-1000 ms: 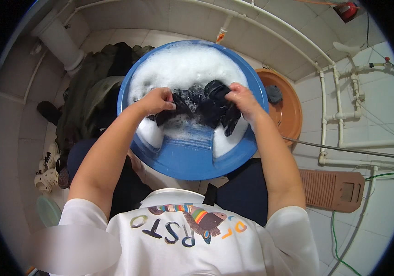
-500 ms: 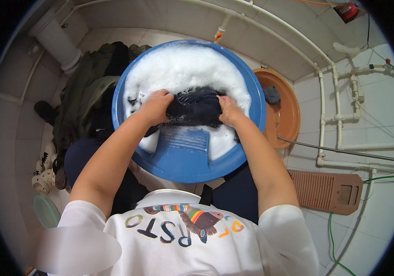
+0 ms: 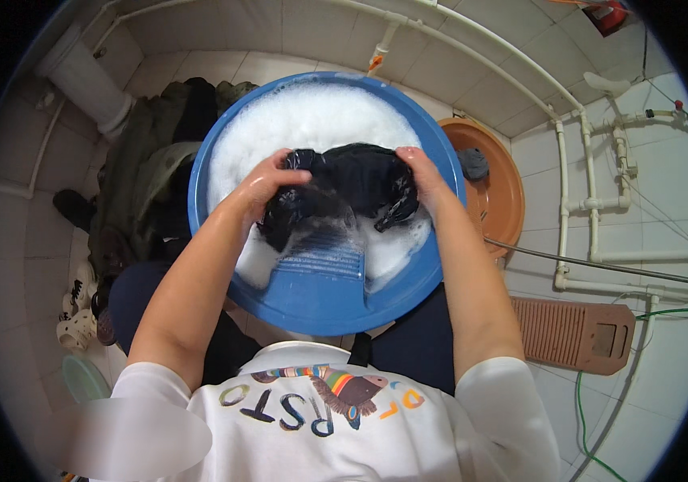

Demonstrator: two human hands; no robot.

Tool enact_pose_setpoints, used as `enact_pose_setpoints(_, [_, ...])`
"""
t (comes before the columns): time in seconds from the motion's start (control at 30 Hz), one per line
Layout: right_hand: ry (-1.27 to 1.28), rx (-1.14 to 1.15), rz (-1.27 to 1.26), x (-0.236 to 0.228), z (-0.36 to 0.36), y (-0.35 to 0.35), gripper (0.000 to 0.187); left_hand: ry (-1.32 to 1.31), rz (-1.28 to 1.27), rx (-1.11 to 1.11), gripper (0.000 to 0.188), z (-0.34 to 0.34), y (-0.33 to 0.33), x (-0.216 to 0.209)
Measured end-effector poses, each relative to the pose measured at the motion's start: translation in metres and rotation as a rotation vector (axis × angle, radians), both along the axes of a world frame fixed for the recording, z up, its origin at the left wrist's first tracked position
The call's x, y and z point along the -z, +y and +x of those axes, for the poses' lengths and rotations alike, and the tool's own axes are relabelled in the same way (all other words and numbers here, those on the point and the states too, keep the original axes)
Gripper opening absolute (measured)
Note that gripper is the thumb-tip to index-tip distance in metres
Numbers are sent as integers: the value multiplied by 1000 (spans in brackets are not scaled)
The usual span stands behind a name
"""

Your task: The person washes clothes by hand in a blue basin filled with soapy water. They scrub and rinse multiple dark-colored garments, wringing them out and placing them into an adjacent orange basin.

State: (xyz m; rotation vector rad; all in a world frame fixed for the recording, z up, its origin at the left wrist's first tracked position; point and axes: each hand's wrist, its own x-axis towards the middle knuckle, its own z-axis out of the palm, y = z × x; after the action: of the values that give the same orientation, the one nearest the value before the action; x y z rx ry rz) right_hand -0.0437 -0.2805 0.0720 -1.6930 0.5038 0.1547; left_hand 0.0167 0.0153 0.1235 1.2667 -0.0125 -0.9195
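A wet black garment stretches between my two hands above the foam; its exact kind I cannot make out. My left hand grips its left end, thumb on top. At the other end my right hand is closed on the cloth. White suds fill much of the round blue basin in front of me. The basin's ribbed washboard part slopes down on the near side, partly under the hanging cloth and foam.
Dark and olive clothes lie heaped left of the basin, with clogs nearer me. An orange basin holding a grey cloth stands to the right. Beyond it are white pipes and a brown washboard.
Both hands have lifted the black garment up out of the foam and spread it wider. Its ends now hang down over the ribbed part.
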Motion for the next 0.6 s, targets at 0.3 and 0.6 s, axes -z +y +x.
enact_pose_setpoints(0.3, [352,-456,-835,70,-4,16,50,-580,822,409,48,-2,3,58])
enact_pose_setpoints(0.6, [-811,-293,-616,-63,-33,169,25,568,-506,-217,43,-18,-13,42])
